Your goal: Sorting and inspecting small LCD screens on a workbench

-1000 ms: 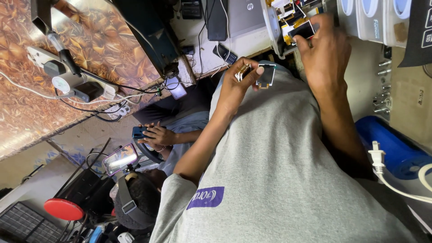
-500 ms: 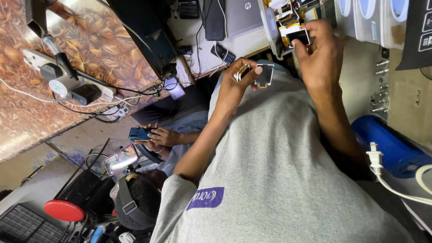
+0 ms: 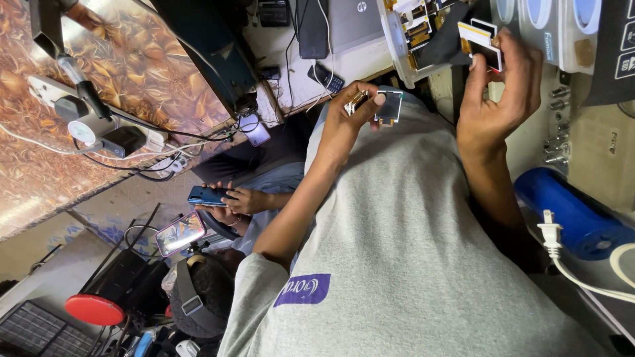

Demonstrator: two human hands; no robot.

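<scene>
Two hands of the person work in front of a grey shirt [image 3: 410, 251]. The left hand [image 3: 347, 122] is curled closed, its fingers pinching one small screen panel [image 3: 388, 108], a dark square with a pale frame, held up just above the chest; a second small metallic part [image 3: 356, 102] sits between the same fingers, beside the panel. The right hand [image 3: 499, 92] is raised higher, with thumb and fingers closed on one small white-framed screen [image 3: 481, 41] that has a ribbon at its edge, held just in front of a white tray [image 3: 397, 33] of similar parts.

Below, a second person's two hands [image 3: 231, 201] hold one blue phone [image 3: 206, 196]. One more phone [image 3: 180, 233] with a lit screen sits on a stand near them. On the table [image 3: 357, 63] at the top lie one black handset [image 3: 327, 76] and one grey laptop [image 3: 354, 20]. One blue cylinder [image 3: 569, 211] lies at the right, with one white plug [image 3: 549, 233] resting against it. One red round disc [image 3: 92, 309] shows at lower left.
</scene>
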